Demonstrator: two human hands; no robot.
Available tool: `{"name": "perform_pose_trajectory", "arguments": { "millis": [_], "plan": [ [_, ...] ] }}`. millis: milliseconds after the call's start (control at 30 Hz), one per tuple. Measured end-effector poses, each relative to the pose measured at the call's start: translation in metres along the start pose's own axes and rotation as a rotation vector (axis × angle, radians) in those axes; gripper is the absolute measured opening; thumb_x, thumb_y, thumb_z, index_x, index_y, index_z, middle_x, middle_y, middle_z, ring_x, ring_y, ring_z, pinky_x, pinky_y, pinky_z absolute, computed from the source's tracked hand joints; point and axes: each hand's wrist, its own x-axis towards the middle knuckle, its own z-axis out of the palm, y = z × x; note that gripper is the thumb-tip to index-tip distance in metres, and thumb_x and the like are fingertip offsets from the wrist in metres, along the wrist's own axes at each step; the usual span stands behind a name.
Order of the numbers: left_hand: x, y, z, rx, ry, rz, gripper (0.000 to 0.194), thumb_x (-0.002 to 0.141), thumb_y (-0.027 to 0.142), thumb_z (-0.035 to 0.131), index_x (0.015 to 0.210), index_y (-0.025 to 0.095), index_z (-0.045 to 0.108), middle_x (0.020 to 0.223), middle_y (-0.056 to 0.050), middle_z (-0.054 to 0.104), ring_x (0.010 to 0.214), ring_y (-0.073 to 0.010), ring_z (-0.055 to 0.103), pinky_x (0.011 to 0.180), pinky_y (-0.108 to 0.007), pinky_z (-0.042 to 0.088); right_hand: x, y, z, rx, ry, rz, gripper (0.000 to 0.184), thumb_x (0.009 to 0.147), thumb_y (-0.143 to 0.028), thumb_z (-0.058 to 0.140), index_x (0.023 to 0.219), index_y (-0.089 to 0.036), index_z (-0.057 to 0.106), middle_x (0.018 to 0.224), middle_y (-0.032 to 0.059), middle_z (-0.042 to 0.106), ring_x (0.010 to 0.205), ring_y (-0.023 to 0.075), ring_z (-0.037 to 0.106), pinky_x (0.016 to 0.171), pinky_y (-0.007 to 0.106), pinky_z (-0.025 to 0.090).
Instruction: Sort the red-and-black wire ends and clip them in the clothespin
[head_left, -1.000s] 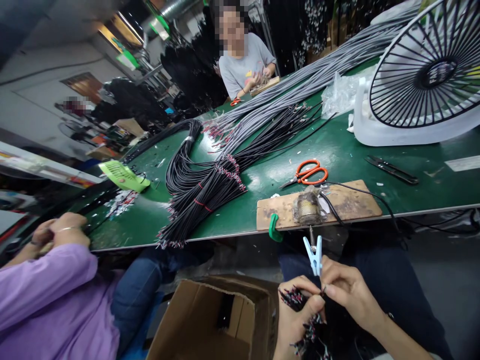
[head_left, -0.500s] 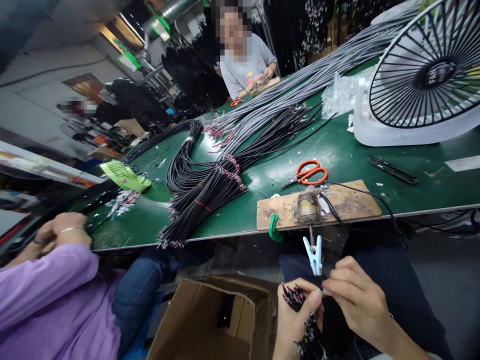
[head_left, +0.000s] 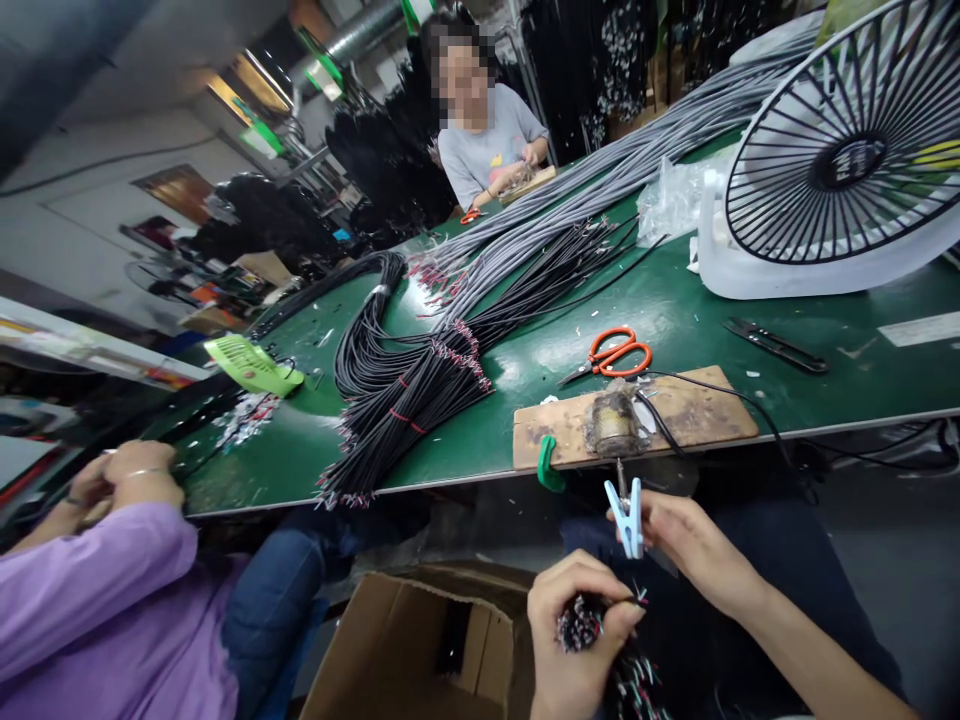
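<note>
My left hand (head_left: pixel 574 630) is closed around a bundle of thin black cables (head_left: pixel 579 625) with stripped red and white wire ends. One cable's wire ends (head_left: pixel 639 598) stick out between its thumb and forefinger. Just above, a light blue clothespin (head_left: pixel 628 520) hangs from the metal shaft of a small motor (head_left: pixel 619 420). My right hand (head_left: pixel 675 530) has its fingers bent about the clothespin, with fingertips showing on both sides of it. The motor sits on a wooden board (head_left: pixel 705 405) at the table edge, beside a green clamp (head_left: pixel 550 463).
Orange-handled scissors (head_left: pixel 619 352), black snips (head_left: pixel 776 345) and a fan (head_left: pixel 847 170) stand on the green table (head_left: pixel 540 340). Black cables (head_left: pixel 405 390) and grey cables (head_left: pixel 525 245) lie across it. A cardboard box (head_left: pixel 360 640) is below. A purple-sleeved person (head_left: pixel 97 600) sits left; another person (head_left: pixel 487 140) works opposite.
My right hand has risen from the wire ends beside my left hand to the clothespin. My left hand has turned and shifted slightly left and down, still holding the cables.
</note>
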Motion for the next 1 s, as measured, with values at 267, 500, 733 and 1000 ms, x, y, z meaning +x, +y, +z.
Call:
{"name": "perform_pose_trajectory", "arguments": {
  "millis": [267,500,733,1000],
  "plan": [
    [0.016,0.007,-0.002,0.101,-0.009,0.041,0.008,0.075,0.016,0.081,0.071,0.021,0.077,0.063,-0.002,0.071,0.058,-0.0176,0.064,0.059,-0.025,0.048,0.016,-0.007,0.016,0.339,0.005,0.115,0.044,0.078,-0.057,0.075,0.077,-0.014,0.075,0.072,0.0047,0.068,0.07,0.0162,0.061,0.066,0.027,0.047],
    [0.018,0.003,0.002,0.081,-0.049,-0.058,0.011,0.077,0.02,0.079,0.066,0.019,0.076,0.058,-0.003,0.068,0.054,-0.0176,0.061,0.056,-0.026,0.046,0.017,-0.006,0.016,0.4,-0.033,0.135,0.046,0.076,-0.058,0.077,0.072,-0.012,0.074,0.065,0.003,0.064,0.062,0.0126,0.057,0.059,0.023,0.045],
    [0.011,-0.009,0.006,-0.03,0.033,-0.107,0.009,0.074,0.02,0.079,0.066,0.02,0.077,0.059,-0.002,0.067,0.053,-0.0161,0.06,0.054,-0.025,0.046,0.012,0.005,0.01,0.495,-0.038,0.213,0.056,0.08,-0.067,0.066,0.088,-0.013,0.079,0.077,0.0077,0.071,0.073,0.0163,0.062,0.068,0.026,0.047],
    [0.006,0.003,0.002,0.023,0.017,-0.14,0.006,0.071,0.016,0.079,0.066,0.019,0.078,0.061,-0.004,0.071,0.053,-0.0151,0.061,0.054,-0.023,0.046,-0.016,0.024,-0.019,0.185,-0.044,0.075,0.035,0.088,-0.05,0.068,0.084,-0.016,0.074,0.075,0.0028,0.064,0.072,0.0145,0.054,0.07,0.026,0.042]
  ]
}}
